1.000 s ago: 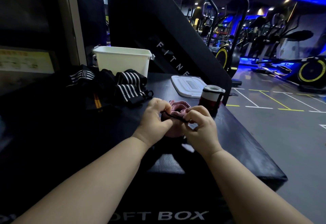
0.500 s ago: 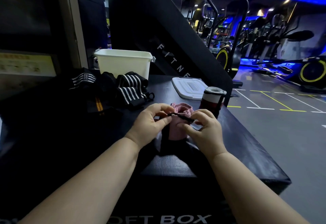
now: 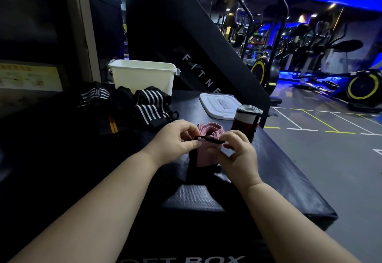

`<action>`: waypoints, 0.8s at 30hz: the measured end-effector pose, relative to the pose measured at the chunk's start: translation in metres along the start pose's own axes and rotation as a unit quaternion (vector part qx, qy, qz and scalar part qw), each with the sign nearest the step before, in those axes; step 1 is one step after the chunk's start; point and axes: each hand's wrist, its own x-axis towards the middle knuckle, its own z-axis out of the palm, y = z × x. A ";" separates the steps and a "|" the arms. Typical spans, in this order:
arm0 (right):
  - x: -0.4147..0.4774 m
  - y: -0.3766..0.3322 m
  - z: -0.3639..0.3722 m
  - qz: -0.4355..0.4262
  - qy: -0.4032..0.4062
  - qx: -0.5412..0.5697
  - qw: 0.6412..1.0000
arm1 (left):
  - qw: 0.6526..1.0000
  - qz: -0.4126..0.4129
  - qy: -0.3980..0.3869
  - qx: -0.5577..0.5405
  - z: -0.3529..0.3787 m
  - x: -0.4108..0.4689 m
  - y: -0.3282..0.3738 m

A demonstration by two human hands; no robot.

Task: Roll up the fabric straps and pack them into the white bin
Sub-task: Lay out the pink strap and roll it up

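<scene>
The left hand (image 3: 173, 141) and right hand (image 3: 239, 157) each pinch one end of a thin black band (image 3: 209, 139) stretched across the upright pink strap roll (image 3: 206, 156).

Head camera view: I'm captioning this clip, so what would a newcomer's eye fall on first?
First, the left hand and right hand at centre, pinching a thin black strip across the top of an upright pink rolled strap on the black box. Next, the white bin at the back left, with black striped straps heaped before it, and a red-and-white roll standing right of the hands.
</scene>
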 end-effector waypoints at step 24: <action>0.002 0.002 -0.005 0.012 -0.005 -0.117 0.993 | 0.983 0.123 0.065 0.119 0.024 0.003 -0.006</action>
